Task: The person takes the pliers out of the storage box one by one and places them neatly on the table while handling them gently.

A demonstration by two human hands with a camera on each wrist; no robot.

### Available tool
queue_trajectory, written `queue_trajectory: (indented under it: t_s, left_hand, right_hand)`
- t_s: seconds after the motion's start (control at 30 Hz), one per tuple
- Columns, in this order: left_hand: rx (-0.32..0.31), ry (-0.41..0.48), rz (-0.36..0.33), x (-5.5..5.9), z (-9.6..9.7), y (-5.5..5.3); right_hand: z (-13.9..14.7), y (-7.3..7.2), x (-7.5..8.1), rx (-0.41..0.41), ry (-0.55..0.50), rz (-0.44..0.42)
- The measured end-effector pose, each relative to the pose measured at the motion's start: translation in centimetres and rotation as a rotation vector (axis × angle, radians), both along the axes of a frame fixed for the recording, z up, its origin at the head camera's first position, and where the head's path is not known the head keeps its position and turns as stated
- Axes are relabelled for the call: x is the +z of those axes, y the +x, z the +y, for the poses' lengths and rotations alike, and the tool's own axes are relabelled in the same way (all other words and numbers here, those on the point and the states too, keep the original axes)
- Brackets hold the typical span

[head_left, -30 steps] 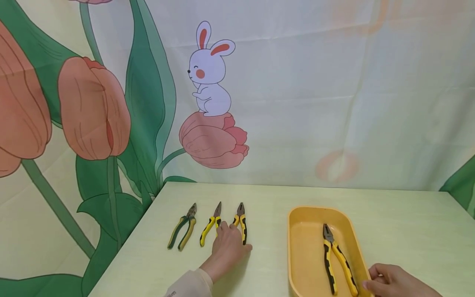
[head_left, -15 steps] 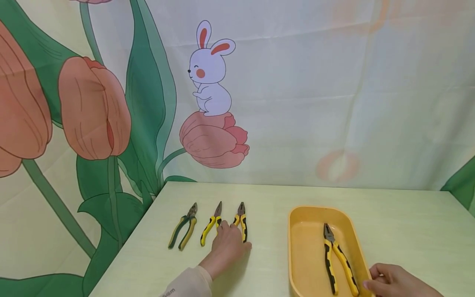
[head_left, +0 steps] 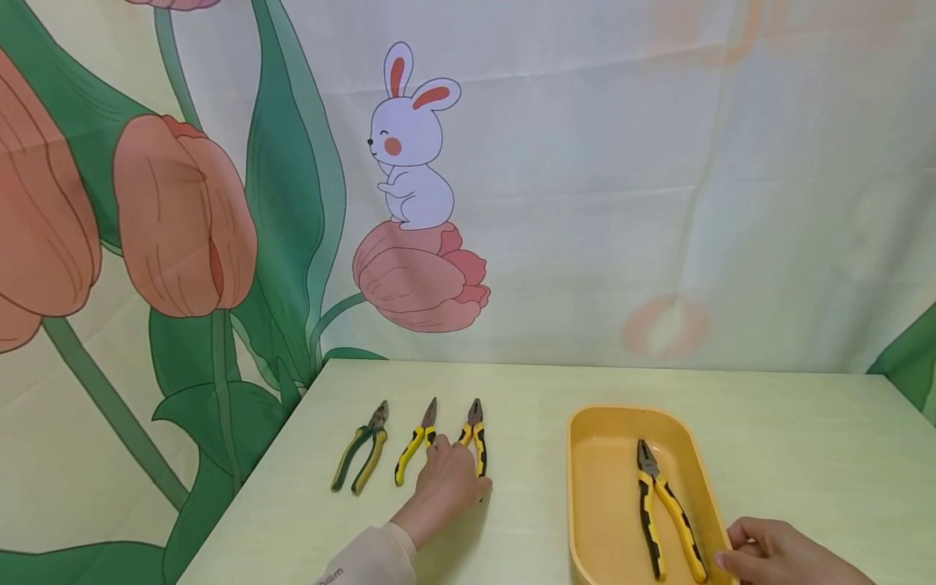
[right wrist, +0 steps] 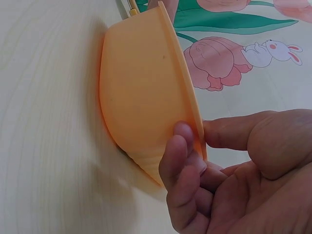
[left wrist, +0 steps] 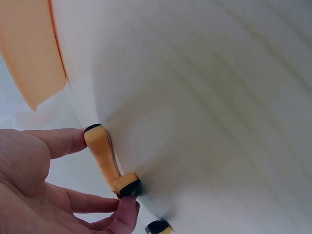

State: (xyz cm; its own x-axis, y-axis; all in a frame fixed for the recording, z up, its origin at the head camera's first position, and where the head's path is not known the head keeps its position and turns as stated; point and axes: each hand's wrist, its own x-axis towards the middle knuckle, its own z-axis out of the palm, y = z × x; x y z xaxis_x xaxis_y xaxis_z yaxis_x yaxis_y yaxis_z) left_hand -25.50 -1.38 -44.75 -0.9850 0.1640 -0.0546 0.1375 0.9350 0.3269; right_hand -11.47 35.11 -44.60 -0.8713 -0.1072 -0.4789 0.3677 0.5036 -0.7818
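Note:
My left hand is over the rightmost pliers on the table, whose yellow-and-black handles it partly hides. In the left wrist view, the thumb presses one handle and fingertips touch the other, pinching the pliers between them. Just left lie needle-nose pliers with yellow handles, then pliers with green-and-tan handles. My right hand pinches the right rim of a yellow plastic tray, thumb inside and fingers outside. Inside the tray lies another yellow-and-black pair of pliers.
A pale wooden table carries everything. Behind it hangs a cloth backdrop printed with tulips and a white rabbit. The tray's left wall stands to the right of the pliers row, with bare tabletop between.
Almost nothing differs. The left hand has shifted very slightly, staying on the same pliers, while the right hand and tray keep their place.

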Motion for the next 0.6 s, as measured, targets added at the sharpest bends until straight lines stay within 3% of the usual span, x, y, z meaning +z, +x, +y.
queue_trajectory:
  t_s: [0.33, 0.6]
  left_hand:
    - [0.008, -0.019, 0.005, 0.5, -0.1, 0.1]
    - [-0.026, 0.044, 0.037, 2.7, 0.3, 0.8]
  right_hand:
    - [0.3, 0.1, 0.1, 0.028, -0.001, 0.019]
    - [0.2, 0.2, 0.4, 0.030, -0.004, 0.007]
